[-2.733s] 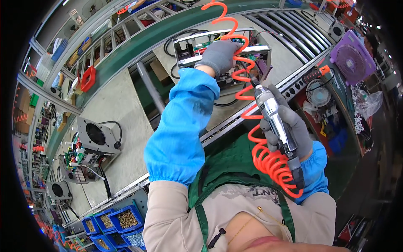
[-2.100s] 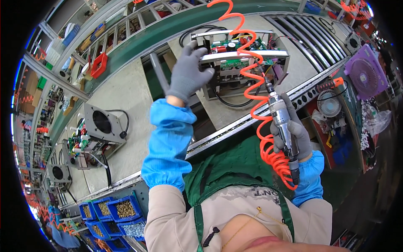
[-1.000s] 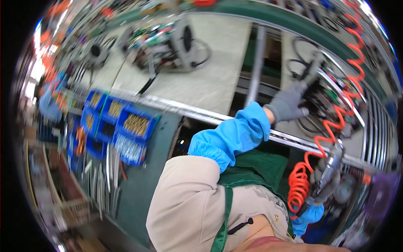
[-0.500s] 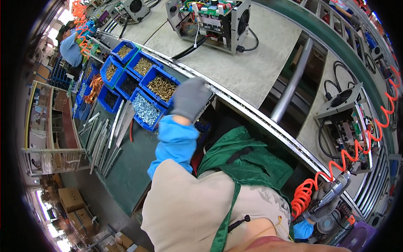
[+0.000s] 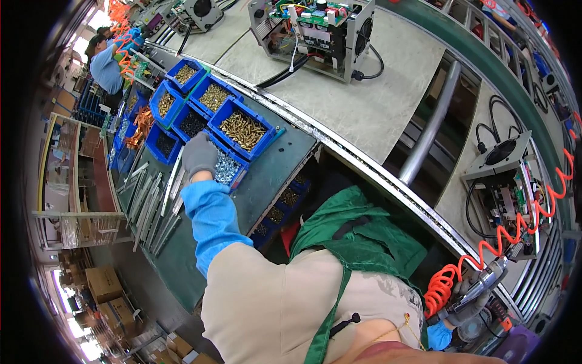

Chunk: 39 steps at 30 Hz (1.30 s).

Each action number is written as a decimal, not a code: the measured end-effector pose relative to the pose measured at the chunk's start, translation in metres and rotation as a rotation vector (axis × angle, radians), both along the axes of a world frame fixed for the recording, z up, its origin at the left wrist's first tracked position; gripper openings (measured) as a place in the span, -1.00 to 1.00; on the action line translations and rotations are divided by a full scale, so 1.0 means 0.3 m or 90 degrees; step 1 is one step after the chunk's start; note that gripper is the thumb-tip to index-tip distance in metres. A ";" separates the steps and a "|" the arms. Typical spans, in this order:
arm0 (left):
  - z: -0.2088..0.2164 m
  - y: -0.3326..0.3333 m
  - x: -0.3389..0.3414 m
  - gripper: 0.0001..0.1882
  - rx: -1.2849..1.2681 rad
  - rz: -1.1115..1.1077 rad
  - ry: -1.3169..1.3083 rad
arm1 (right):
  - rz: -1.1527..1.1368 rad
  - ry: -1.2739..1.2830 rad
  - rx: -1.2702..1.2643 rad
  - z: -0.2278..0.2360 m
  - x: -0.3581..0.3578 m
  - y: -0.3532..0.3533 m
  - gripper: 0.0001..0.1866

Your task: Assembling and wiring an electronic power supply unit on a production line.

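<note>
My left hand [image 5: 200, 156], in a grey glove and blue sleeve cover, is over the blue bin of silver fasteners [image 5: 227, 168]. Its fingertips lie close to the neighbouring bin of black screws [image 5: 191, 124]; the fingers point down and away, so their closure is hidden. Brass-coloured fasteners [image 5: 244, 130] fill a bin just to the right. At the lower right, my right hand [image 5: 470, 310], also gloved in grey, is wrapped round a silver power screwdriver [image 5: 483, 284] with a coiled orange air hose [image 5: 445, 288].
Metal strips [image 5: 145, 203] lie on the green bench left of the bins. Beyond a metal rail, an opened electronic unit [image 5: 315, 36] stands on a pale board. Another unit [image 5: 500, 188] is at right, past a steel roller [image 5: 430, 124]. A co-worker [image 5: 106, 64] is at far left.
My left hand has moved left, from beside the brass fasteners' bin to over the silver fasteners' bin. My right hand keeps hold of the screwdriver. The view has shifted slightly.
</note>
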<state>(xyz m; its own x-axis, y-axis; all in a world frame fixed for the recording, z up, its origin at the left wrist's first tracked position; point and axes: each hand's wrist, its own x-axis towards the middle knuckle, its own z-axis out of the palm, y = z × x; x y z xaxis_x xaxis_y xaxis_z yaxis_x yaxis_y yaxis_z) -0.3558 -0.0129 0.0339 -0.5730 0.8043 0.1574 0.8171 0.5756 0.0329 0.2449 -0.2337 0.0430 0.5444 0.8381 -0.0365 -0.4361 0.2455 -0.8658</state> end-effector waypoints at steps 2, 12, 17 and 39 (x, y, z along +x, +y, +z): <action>-0.038 -0.012 -0.018 -0.75 -0.159 0.001 0.067 | 0.004 0.000 0.003 -0.011 0.001 -0.007 -0.40; -0.012 -0.041 0.010 -0.72 -0.056 -0.008 0.031 | -0.037 0.067 -0.042 0.061 -0.029 0.067 -0.13; 0.007 0.031 0.049 -0.69 0.147 0.021 0.046 | -0.042 0.071 0.006 0.077 -0.004 0.038 0.00; 0.419 -0.161 2.119 -0.46 -0.475 -1.472 -0.817 | -0.066 0.028 -0.100 0.113 -0.004 0.041 0.02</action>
